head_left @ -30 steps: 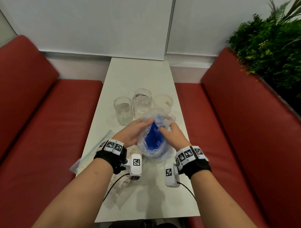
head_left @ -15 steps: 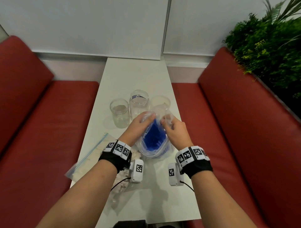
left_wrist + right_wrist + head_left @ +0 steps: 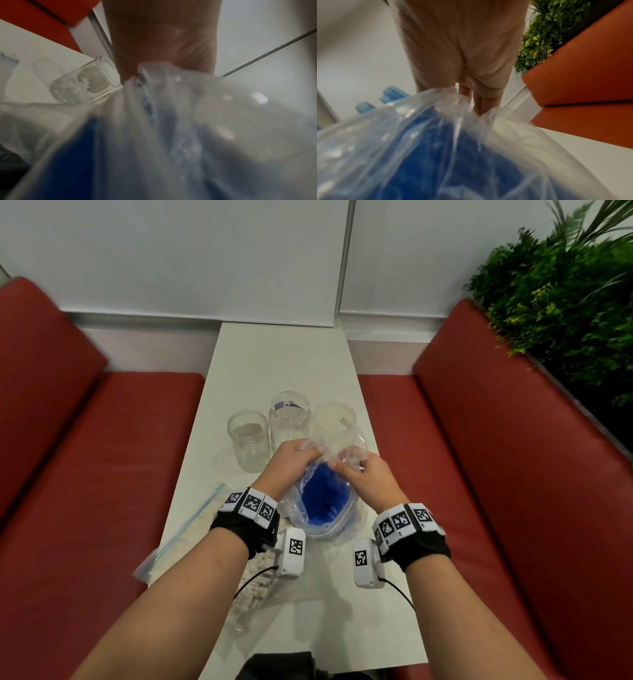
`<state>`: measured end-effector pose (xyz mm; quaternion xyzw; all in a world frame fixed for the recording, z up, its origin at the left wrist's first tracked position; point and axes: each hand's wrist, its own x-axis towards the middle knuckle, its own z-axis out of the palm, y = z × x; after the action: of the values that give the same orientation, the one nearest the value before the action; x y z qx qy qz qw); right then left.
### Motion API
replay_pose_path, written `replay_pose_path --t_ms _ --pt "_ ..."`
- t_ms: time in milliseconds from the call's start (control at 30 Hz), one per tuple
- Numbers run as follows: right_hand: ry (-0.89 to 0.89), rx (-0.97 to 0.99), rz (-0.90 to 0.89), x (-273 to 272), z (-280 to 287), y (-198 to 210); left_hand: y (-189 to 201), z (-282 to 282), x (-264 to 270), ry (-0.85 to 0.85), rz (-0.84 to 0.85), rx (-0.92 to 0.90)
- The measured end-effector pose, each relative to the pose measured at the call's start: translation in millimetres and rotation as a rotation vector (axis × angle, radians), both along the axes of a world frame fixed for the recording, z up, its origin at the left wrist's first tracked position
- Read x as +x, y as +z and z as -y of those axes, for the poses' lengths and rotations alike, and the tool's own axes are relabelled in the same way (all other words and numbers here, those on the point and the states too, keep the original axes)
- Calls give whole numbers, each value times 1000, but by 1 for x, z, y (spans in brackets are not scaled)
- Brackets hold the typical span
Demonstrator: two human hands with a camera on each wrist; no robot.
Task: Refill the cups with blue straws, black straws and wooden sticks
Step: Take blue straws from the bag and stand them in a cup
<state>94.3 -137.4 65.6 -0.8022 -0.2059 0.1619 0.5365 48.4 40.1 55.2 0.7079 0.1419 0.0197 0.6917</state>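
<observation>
A clear plastic bag (image 3: 337,446) full of blue straws (image 3: 320,498) stands on end on the white table (image 3: 284,364), just in front of three clear cups. My left hand (image 3: 294,455) grips the bag's crumpled top from the left, and my right hand (image 3: 356,470) pinches it from the right. The left cup (image 3: 248,440), the taller middle cup (image 3: 289,421) and the right cup (image 3: 334,419) hold no straws. Up close, the left wrist view shows the bag (image 3: 171,121) bunched under my palm, and the right wrist view shows the straws (image 3: 453,162) through the plastic.
A flat zip bag (image 3: 185,529) lies at the table's left edge, partly overhanging it. Another clear bag with pale contents (image 3: 255,583) lies under my left forearm. Red bench seats (image 3: 96,474) flank the table, and a green plant (image 3: 561,299) stands at the back right.
Both hands have moved up to the bag's top and closer together, bunching the plastic there. The bag now stands more upright, close against the cups.
</observation>
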Motion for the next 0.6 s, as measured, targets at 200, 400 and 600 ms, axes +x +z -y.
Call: replay_pose_path --t_ms 200,400,600 --pt "-207 46 -194 4 4 -16 -1 -7 4 -91 -214 -358" --pt "-140 71 -184 -2 -6 -17 -14 -10 6 149 -262 -335" --pt "-141 80 -308 3 0 -25 -19 -4 1 -44 -320 -598"
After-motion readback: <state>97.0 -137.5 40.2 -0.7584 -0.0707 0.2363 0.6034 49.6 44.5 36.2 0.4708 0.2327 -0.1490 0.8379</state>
